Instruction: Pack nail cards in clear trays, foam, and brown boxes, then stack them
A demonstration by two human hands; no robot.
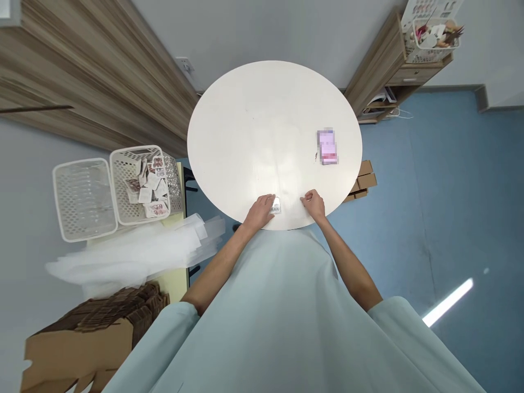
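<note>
Left hand (pixel 262 212) looks to be gripping the small clear pack (pixel 277 206) near the front of the desk (pixel 262 120); keep it flat so it won't skid. Right hand (pixel 314 204) is half-curled, can't tell around what.

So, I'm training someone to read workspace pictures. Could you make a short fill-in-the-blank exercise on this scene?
1. The tabletop is ____ in colour.
2. The small pack lies right by the person's ____ grip.
3. The blurred pink item lies toward the person's ____ side.
4. The floor is ____ in colour.

Missing words: white; left; right; blue.
</note>
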